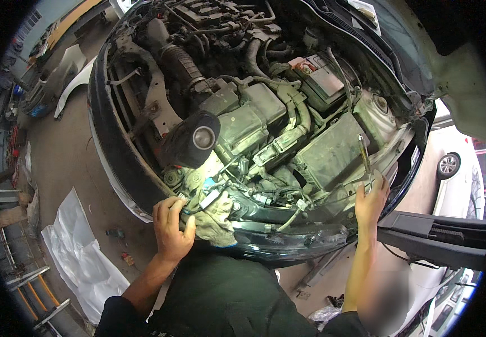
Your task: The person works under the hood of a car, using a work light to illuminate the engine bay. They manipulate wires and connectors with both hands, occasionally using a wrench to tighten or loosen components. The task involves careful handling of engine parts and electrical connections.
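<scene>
My left hand rests at the front edge of the engine bay, fingers bent and thumb apart, with no held thing showing. Beside it a grey cloth work glove with a blue edge drapes over the front panel. On the right, over the fender side, my right hand is closed round a slim metal rod-like tool, its far end pointing up and away. The tool's exact kind is not clear. Between my hands lie the dark headlight and several wires and connectors, lit by a bright light.
The open engine bay holds a black air duct, a dusty box cover and a battery. A black padded arm juts in at right. Silvery sheeting and a ladder are at left; a white car stands at right.
</scene>
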`<state>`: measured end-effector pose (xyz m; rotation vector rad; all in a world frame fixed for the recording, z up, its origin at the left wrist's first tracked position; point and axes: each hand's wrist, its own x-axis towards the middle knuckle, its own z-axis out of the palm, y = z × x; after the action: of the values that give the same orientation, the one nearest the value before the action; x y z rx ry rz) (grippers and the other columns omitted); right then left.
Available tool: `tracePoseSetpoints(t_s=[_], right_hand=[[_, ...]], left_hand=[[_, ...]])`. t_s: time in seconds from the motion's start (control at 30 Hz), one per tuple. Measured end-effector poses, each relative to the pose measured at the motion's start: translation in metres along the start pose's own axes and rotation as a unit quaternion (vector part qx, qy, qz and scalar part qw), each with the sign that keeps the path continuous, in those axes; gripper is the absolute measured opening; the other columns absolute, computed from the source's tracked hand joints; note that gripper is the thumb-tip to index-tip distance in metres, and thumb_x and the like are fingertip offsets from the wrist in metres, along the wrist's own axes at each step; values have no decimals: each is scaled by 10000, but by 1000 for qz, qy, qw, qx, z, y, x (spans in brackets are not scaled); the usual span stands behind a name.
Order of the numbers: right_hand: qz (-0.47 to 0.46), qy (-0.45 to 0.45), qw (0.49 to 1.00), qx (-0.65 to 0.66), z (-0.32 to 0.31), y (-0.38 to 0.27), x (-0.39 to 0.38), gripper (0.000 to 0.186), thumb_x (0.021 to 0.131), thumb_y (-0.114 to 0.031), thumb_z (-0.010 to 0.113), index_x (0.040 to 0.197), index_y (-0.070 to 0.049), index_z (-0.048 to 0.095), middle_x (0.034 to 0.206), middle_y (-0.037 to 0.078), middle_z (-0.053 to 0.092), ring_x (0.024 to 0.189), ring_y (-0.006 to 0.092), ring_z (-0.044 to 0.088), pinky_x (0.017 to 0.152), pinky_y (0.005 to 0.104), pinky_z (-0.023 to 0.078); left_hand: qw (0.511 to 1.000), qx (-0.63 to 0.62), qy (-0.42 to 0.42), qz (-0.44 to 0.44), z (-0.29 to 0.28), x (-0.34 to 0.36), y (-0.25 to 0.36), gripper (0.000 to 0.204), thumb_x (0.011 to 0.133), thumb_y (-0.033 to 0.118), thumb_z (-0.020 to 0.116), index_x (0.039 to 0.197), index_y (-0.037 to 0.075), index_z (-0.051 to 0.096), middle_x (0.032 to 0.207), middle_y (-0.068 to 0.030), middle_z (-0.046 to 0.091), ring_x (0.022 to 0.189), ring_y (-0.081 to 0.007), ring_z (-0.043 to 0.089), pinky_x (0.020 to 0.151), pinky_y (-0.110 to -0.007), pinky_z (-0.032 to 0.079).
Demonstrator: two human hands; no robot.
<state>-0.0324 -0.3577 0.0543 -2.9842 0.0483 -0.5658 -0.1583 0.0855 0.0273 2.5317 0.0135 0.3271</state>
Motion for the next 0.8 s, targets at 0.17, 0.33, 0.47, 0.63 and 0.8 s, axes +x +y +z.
tracePoseSetpoints(t_s=[0.17, 0.33, 0.47, 0.63, 0.8], right_hand=[[-90, -81, 974, 191, -25, -69, -11, 356, 791, 9, 608, 1145, -2, 577, 1065, 183, 605, 1010, 367, 561, 911, 450, 444], [-324, -291, 880, 191, -23, -122, -26, 444, 703, -119, 684, 1131, -40, 597, 1193, 126, 571, 1181, 322, 507, 1052, 494, 370], [-330, -305, 870, 205, -7, -121, -31, 329, 728, -219, 731, 984, -48, 617, 1075, 104, 612, 1099, 297, 553, 1031, 503, 377], [-220, -243, 889, 321, -4, -108, -10, 194, 835, -178, 688, 882, -2, 619, 903, 149, 639, 907, 344, 610, 884, 453, 469], [-1, -214, 896, 389, -3, -89, 1, 248, 1005, -186, 508, 893, -14, 648, 764, 35, 636, 646, 113, 518, 605, 277, 420]], left_hand=[[996, 30, -79, 30, 4, 22, 8, 538, 666, 55, 739, 1165, 2, 545, 1150, -186, 554, 1113, -384, 497, 996, -489, 373], [994, 50, -88, 47, 10, 28, -5, 358, 672, 119, 784, 988, 26, 645, 982, -100, 615, 1031, -321, 544, 928, -459, 410], [988, 25, -119, 93, 8, 28, -20, 317, 701, 110, 784, 976, 37, 645, 951, -102, 591, 950, -314, 529, 831, -430, 432], [994, -44, -84, 50, 3, 36, 2, 366, 715, 26, 733, 1062, 36, 616, 1024, -149, 592, 1007, -359, 544, 896, -456, 440], [979, -26, -84, 182, 45, 81, 33, 457, 705, 96, 745, 1137, 13, 621, 1056, -157, 617, 1006, -342, 573, 923, -450, 446]])
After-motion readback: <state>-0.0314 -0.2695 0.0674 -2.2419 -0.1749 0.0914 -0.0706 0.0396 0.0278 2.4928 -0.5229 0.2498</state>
